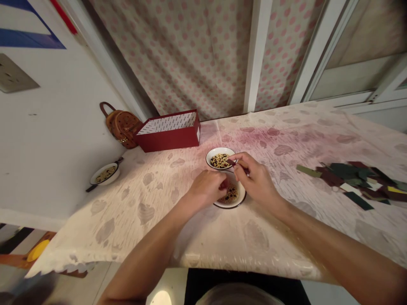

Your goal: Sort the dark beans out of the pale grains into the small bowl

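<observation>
Hands sit close but apart above two white bowls: the right hand (258,181) pinches a small dark chip (232,162) at the rim of the upper bowl (207,157), which holds mixed seeds (219,160), while the left hand (206,189) reaches into the lower bowl (242,198), what it grips hidden; scraps of dark paper (352,178) lie right of the hands on the table (190,250)

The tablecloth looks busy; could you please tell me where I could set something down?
Bare cloth lies between the handled bowl and left hand; it is crowded around the two bowls and the coloured scraps.
</observation>
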`<action>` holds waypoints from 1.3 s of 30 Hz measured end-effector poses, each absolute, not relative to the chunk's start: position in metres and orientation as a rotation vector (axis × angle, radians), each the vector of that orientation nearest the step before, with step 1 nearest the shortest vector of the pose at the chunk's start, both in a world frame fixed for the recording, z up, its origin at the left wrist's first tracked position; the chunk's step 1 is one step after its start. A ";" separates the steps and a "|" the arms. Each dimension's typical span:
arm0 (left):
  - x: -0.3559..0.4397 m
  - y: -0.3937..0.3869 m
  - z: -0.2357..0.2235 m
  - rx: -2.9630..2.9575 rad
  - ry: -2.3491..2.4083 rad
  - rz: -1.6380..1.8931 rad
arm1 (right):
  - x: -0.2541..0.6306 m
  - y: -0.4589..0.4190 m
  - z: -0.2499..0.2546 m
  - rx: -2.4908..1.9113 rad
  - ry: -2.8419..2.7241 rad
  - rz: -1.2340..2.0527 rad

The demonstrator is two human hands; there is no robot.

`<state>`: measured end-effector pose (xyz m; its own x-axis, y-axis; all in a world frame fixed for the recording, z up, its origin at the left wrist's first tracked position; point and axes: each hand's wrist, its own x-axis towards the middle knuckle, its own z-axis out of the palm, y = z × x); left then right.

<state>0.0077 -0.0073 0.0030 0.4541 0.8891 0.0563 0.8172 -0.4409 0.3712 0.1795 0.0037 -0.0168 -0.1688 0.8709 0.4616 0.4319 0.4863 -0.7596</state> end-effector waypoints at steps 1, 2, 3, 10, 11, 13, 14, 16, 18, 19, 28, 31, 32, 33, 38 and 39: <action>0.005 -0.005 0.000 2.302 1.413 0.478 | 0.179 0.004 -0.017 -1.105 -1.782 0.587; 0.002 -0.002 -0.002 2.156 1.349 0.618 | 0.179 0.003 -0.017 -1.107 -1.777 0.593; -0.002 0.001 -0.005 1.990 1.272 0.751 | 0.179 0.003 -0.016 -1.103 -1.772 0.604; -0.010 0.011 -0.006 1.253 0.942 1.097 | 0.178 -0.002 -0.013 -1.006 -1.794 0.694; -0.010 0.011 -0.005 1.220 0.920 1.102 | 0.178 -0.002 -0.013 -1.006 -1.799 0.698; -0.008 0.011 -0.005 1.182 0.885 1.102 | 0.178 -0.002 -0.014 -1.004 -1.809 0.702; -0.008 0.011 -0.005 1.176 0.874 1.100 | 0.178 -0.002 -0.014 -1.000 -1.812 0.703; -0.008 0.011 -0.008 1.173 0.863 1.095 | 0.178 -0.001 -0.014 -0.987 -1.815 0.705; -0.008 0.012 -0.011 1.171 0.870 1.092 | 0.178 -0.001 -0.014 -0.978 -1.820 0.703; -0.008 0.013 -0.013 1.171 0.879 1.088 | 0.178 -0.001 -0.014 -0.975 -1.826 0.697; -0.008 0.013 -0.012 1.207 0.897 1.093 | 0.177 0.001 -0.015 -0.995 -1.858 0.614; -0.008 0.016 -0.014 1.260 0.959 1.166 | 0.178 0.001 -0.015 -1.043 -1.840 0.595; -0.007 0.019 -0.016 1.290 0.996 1.203 | 0.178 0.002 -0.016 -1.058 -1.834 0.589; -0.007 0.022 -0.018 1.329 1.045 1.243 | 0.178 0.002 -0.016 -1.072 -1.828 0.583; -0.007 0.030 -0.020 1.689 1.331 1.311 | 0.180 0.002 -0.015 -1.120 -1.805 0.558; -0.009 0.027 -0.017 1.775 1.374 1.269 | 0.180 0.002 -0.015 -1.124 -1.802 0.554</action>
